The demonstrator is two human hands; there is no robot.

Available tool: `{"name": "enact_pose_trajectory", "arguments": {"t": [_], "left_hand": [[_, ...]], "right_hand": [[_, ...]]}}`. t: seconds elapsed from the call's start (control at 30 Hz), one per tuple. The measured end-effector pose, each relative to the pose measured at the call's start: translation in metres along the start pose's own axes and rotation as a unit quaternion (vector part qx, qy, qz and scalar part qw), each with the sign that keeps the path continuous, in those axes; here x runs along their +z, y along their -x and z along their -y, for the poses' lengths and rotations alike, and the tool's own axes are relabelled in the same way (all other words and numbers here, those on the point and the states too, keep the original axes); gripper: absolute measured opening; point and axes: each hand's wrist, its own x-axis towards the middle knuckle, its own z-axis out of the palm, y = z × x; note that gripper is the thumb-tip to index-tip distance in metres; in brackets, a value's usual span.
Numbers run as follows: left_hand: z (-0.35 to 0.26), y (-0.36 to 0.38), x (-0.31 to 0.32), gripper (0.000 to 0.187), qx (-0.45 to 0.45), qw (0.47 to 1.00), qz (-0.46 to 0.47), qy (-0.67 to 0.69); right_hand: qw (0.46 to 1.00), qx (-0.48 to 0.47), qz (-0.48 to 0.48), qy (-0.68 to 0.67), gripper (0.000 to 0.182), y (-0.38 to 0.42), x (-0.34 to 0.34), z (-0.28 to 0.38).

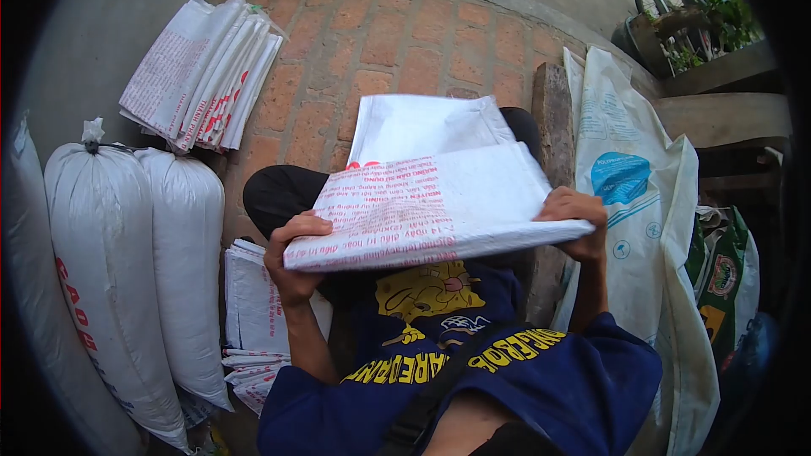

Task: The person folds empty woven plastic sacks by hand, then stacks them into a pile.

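A white woven sack (pixel 473 190) with red printing is held out over my lap, folded over on itself. My left hand (pixel 296 253) grips its near left corner, thumb on top and fingers beneath. At the near right corner my right hand (pixel 574 224) is closed on the folded edge, thumb above. The far flap of the sack, plain white, spreads out beyond the printed fold and reaches over my knees.
A stack of folded sacks (pixel 203 72) sits at the upper left; more folded sacks (pixel 253 308) lie by my left side. Full white sacks (pixel 110 228) stand at the left. A wooden beam (pixel 553 131) and a large printed sack (pixel 629 203) are at my right, on brick floor (pixel 397 34).
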Motion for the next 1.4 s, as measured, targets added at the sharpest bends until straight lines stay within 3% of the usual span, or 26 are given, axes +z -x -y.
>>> {"name": "enact_pose_trajectory", "arguments": {"t": [0.07,0.1,0.13,0.17,0.23,0.3,0.37,0.47,0.53,0.6,0.67,0.7,0.73,0.77,0.8,0.83,0.87,0.93,1.0,1.03,1.07,1.17,1.2,1.27,1.33,1.4], "left_hand": [[-0.006,-0.004,0.000,0.051,-0.046,0.997,0.053,0.006],[0.006,-0.011,0.000,0.054,-0.010,0.991,0.133,-0.019],[0.003,-0.010,0.019,0.058,-0.042,0.992,0.116,-0.022],[0.010,-0.010,0.035,0.048,-0.072,0.992,0.100,-0.014],[0.042,0.002,0.044,0.040,-0.104,0.991,0.088,-0.012],[0.084,0.014,0.048,0.038,-0.021,0.976,0.145,0.163],[0.085,0.017,0.049,0.037,-0.039,0.970,0.151,0.185],[0.070,0.016,0.052,0.033,-0.029,0.982,0.097,0.159],[0.053,0.007,0.046,0.034,-0.132,0.964,0.134,0.187],[0.036,0.008,0.044,0.033,-0.246,0.933,0.107,0.239],[0.043,0.009,0.039,0.029,-0.356,0.911,0.134,0.160],[0.047,0.012,0.039,0.029,-0.356,0.910,0.138,0.160],[0.050,0.019,0.039,0.028,-0.371,0.903,0.119,0.178],[0.053,0.028,0.038,0.028,-0.387,0.896,0.098,0.196],[0.058,0.038,0.032,0.032,-0.389,0.881,0.089,0.254],[0.057,0.044,0.030,0.035,-0.377,0.906,0.099,0.167],[0.057,0.049,0.028,0.037,-0.362,0.923,0.110,0.077],[0.050,0.051,0.034,0.039,-0.379,0.912,0.063,0.147],[0.049,0.050,0.035,0.037,-0.435,0.892,0.078,0.099],[0.046,0.048,0.035,0.035,-0.411,0.901,0.139,-0.034],[0.042,0.045,0.037,0.035,-0.412,0.900,0.137,-0.034],[0.020,0.028,0.058,0.048,-0.485,0.790,0.237,-0.292],[0.019,0.027,0.063,0.048,-0.485,0.789,0.238,-0.293],[0.018,0.023,0.069,0.049,-0.374,0.793,0.250,-0.411],[0.036,0.023,0.071,0.046,-0.351,0.806,0.243,-0.411],[0.058,0.019,0.069,0.043,-0.466,0.840,0.166,-0.224]], "right_hand": [[0.978,-0.060,-0.063,-0.190,0.025,0.002,-0.003,-0.010],[0.978,-0.059,-0.064,-0.187,0.025,0.003,-0.002,-0.015],[0.964,-0.074,-0.068,-0.244,0.030,0.004,-0.001,-0.020],[0.946,-0.089,-0.070,-0.303,0.036,0.004,0.000,-0.023],[0.946,-0.075,-0.040,-0.313,0.037,0.004,0.000,-0.017],[0.948,-0.063,-0.016,-0.310,0.037,0.002,-0.004,-0.009],[0.991,0.024,-0.051,-0.119,0.035,-0.001,-0.001,0.002],[0.989,0.058,-0.039,0.133,0.029,0.003,0.004,-0.026],[0.994,0.076,0.075,0.001,0.019,0.013,-0.006,-0.060],[0.992,0.089,0.069,0.054,0.017,0.009,0.000,-0.052],[0.992,0.120,0.038,0.022,0.014,0.016,-0.001,-0.054],[0.990,0.136,0.008,-0.039,0.010,0.022,0.000,-0.055],[0.965,0.233,-0.034,-0.115,0.009,0.032,0.002,-0.049],[0.964,0.236,-0.033,-0.115,0.009,0.038,0.007,-0.047],[0.969,0.209,-0.107,-0.072,0.013,0.043,0.013,-0.046],[0.967,0.180,-0.179,-0.028,0.019,0.043,0.016,-0.045],[0.964,0.232,-0.116,-0.053,0.026,0.043,0.007,-0.039],[0.932,0.337,-0.097,-0.088,0.029,0.034,0.007,-0.039],[0.922,0.363,-0.101,-0.086,0.033,0.028,0.015,-0.040],[0.892,0.449,0.019,0.054,0.036,0.030,0.013,-0.040],[0.824,0.515,0.139,0.191,0.038,0.032,0.012,-0.040],[0.802,0.541,0.162,0.192,0.042,0.044,0.009,-0.041],[0.792,0.552,0.173,0.194,0.041,0.047,0.008,-0.039],[0.800,0.547,0.143,0.200,0.046,0.060,0.007,-0.044],[0.811,0.536,0.116,0.204,0.051,0.075,0.010,-0.056],[0.816,0.552,0.017,0.170,0.066,0.082,0.015,-0.073]]}}
